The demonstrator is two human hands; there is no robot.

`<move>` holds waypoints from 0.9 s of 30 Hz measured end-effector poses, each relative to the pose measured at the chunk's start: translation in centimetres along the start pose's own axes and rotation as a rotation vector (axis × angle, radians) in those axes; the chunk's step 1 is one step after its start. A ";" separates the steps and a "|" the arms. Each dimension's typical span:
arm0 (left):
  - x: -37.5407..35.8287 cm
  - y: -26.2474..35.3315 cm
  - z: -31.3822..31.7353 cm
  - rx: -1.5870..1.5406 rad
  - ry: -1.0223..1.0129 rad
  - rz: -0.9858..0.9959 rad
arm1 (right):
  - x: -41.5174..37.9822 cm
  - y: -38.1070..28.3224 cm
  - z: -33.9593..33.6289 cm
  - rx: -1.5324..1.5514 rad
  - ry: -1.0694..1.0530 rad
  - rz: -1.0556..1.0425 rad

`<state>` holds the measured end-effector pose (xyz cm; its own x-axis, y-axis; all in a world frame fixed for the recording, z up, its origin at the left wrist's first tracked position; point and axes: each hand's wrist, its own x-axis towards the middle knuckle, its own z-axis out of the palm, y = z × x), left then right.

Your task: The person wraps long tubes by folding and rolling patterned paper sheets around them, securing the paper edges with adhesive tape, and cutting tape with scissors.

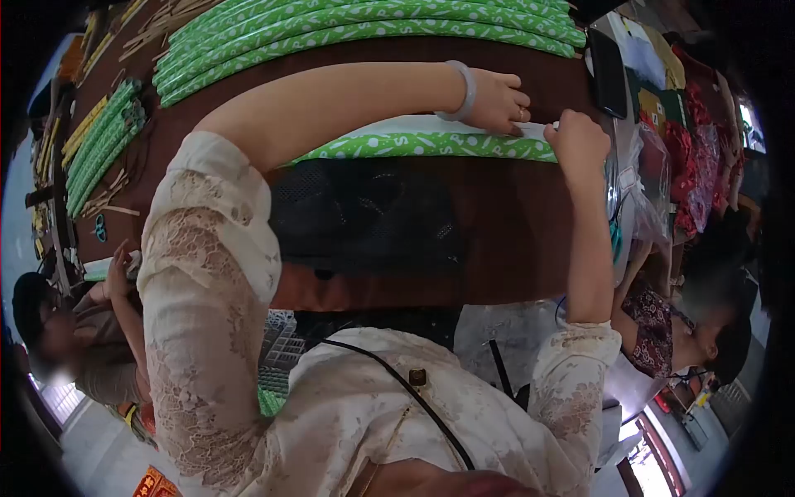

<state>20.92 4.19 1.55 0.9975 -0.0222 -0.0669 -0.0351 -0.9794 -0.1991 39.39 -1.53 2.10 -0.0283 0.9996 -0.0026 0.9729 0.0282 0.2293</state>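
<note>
A strip of green wrapping paper (pixel 431 145) printed with white shapes and letters lies across the table, partly rolled, its white inner side showing along the far edge. My left hand (pixel 490 99), with a bracelet and a ring, reaches across from the left; its fingers are bent and press down on the paper near the right end. At that right end, my right hand (pixel 581 145) is closed in a fist, thumb side toward the paper's tip. My left forearm covers part of the strip's left end.
Several finished green rolls (pixel 373 37) lie along the table's far side, with more green rolls (pixel 103 145) at left. A black phone (pixel 607 73) rests at the right edge. Plastic-wrapped red goods (pixel 700 157) stand beyond. One person (pixel 91 331) sits left, another (pixel 667 323) right.
</note>
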 end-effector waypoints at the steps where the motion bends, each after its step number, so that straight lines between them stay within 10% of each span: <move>1: 0.3 -0.1 0.1 0.012 0.042 0.001 | 0.0 -0.2 -0.1 0.007 -0.001 -0.009; 27: -21.1 5.5 -1.0 -0.254 -0.054 -0.448 | -0.2 0.1 0.3 0.042 0.017 0.010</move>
<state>-0.29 -0.91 2.83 0.9066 0.4141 -0.0814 0.4171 -0.9086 0.0232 39.61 -1.69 1.82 -0.0224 0.9996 0.0155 0.9820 0.0191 0.1881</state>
